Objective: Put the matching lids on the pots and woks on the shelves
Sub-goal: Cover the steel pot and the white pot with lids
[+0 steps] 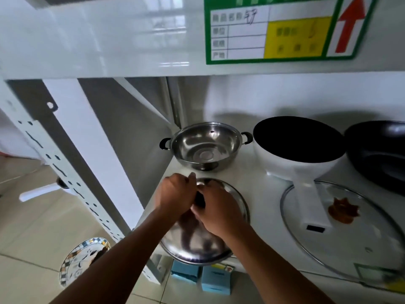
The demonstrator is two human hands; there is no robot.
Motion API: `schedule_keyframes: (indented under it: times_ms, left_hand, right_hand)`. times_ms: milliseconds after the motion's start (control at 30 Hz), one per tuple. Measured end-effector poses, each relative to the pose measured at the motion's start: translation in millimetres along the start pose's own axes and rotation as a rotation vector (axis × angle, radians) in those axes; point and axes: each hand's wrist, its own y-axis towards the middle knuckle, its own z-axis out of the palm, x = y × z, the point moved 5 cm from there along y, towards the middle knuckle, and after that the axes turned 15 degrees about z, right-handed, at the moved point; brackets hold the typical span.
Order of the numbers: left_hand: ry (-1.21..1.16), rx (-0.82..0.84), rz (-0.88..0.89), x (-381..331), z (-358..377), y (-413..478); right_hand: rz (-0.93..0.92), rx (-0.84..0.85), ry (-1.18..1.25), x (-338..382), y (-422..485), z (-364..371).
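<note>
A round steel lid (197, 244) lies at the shelf's front edge, partly over the edge. My left hand (175, 193) and my right hand (215, 210) both close around its black knob in the middle. Behind it stands an open steel pot (206, 147) with two black handles. To the right is a white pan (298, 148) with a dark inside and a white handle. A black wok (379, 150) sits at the far right. A glass lid (341, 233) with a brown knob lies flat under the white pan's handle.
A white shelf beam (109, 40) with a green and yellow label (282, 29) runs overhead. A perforated white upright (72, 183) stands at the left. On the tiled floor lie a patterned plate (81, 260) and blue boxes (201, 277).
</note>
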Motion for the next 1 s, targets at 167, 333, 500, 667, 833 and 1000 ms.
schedule_keyframes:
  times_ms: [167, 333, 500, 667, 833, 1000]
  left_hand:
    - [-0.051, 0.024, 0.095, -0.8, 9.4, 50.8]
    - [-0.018, 0.077, 0.186, 4.9, 23.2, 73.3]
    - [-0.022, 0.077, 0.271, 6.0, 14.3, 64.7]
    - [-0.117, 0.089, 0.336, 14.1, -15.1, 34.9]
    - [-0.283, -0.051, 0.406, 18.6, -29.6, -30.9]
    - [-0.062, -0.077, 0.345, 11.4, -38.2, -78.1]
  right_hand:
    - [0.042, -0.14, 0.007, -12.7, -11.1, -22.3]
    - [0.158, -0.245, -0.011, -27.1, -35.2, -59.8]
    - [0.239, -0.326, 0.079, -25.5, -52.5, -86.6]
    - [0.261, -0.368, 0.199, -18.4, -62.8, -98.2]
    - [0.247, -0.434, 0.264, 3.6, -51.6, -113.2]
    - [0.205, -0.478, 0.208, 22.9, -16.3, -111.2]
